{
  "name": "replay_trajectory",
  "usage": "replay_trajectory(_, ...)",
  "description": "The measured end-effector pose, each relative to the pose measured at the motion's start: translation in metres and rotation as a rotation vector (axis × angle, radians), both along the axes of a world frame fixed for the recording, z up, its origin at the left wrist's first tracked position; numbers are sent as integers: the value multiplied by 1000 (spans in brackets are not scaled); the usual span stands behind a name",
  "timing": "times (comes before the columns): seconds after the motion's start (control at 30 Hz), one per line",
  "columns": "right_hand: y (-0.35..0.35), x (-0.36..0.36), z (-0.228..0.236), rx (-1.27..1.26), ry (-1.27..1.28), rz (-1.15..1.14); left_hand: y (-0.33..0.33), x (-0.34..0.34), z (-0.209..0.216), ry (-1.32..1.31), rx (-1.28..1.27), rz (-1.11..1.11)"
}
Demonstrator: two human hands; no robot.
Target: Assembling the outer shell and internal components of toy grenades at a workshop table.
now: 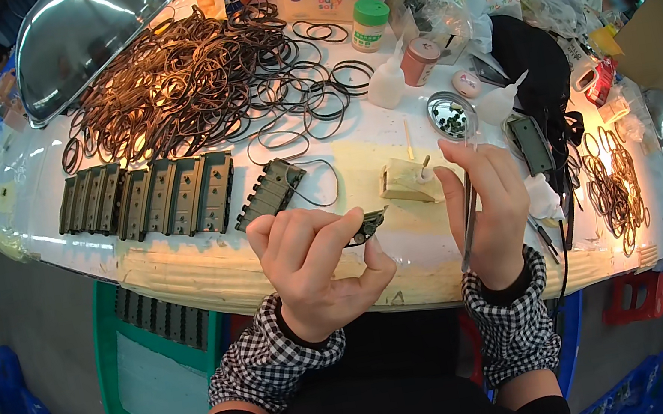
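Observation:
Between thumb and fingertips, my left hand [315, 270] pinches a small dark-green moulded part [369, 227] above the table's near edge. In my right hand [492, 207] is a slim metal tool that looks like tweezers [471, 224], held upright; its upper end is near a round dish [455, 138] with tiny dark-green pieces in it. A cream block [407, 183] with a small peg lies between my hands. Left of it, a dark-green ribbed part [271, 192] lies beside a dark rubber ring [333, 179].
Several dark-green ribbed parts [174, 197] line up at the left. Behind them is a big heap of rubber rings [165, 86]. A green-capped bottle [370, 25], a brownish-pink can [419, 61] and a white bottle [387, 84] stand farther back. Below left is a green tray [109, 377].

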State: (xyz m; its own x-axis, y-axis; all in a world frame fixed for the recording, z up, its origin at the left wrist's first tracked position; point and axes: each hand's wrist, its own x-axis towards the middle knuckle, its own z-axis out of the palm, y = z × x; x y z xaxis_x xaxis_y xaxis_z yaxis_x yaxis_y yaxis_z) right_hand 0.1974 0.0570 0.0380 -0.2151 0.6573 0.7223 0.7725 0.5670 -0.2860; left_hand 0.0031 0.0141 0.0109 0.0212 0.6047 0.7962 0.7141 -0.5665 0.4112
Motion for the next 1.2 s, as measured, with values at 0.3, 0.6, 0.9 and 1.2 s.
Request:
replay_trajectory(0.3, -19, -19, 15, -149, 103, 414, -1, 6, 2, 23, 42, 26)
replay_trajectory(0.6, -17, -18, 11, -205, 137, 461, -2, 9, 0, 15, 79, 74)
replay_trajectory(0.9, -22, -16, 21, -275, 202, 434, -2, 8, 3, 87, 100, 115)
replay_trajectory(1.2, -34, -6, 23, -389, 279, 508, 1, 4, 3, 158, 135, 153)
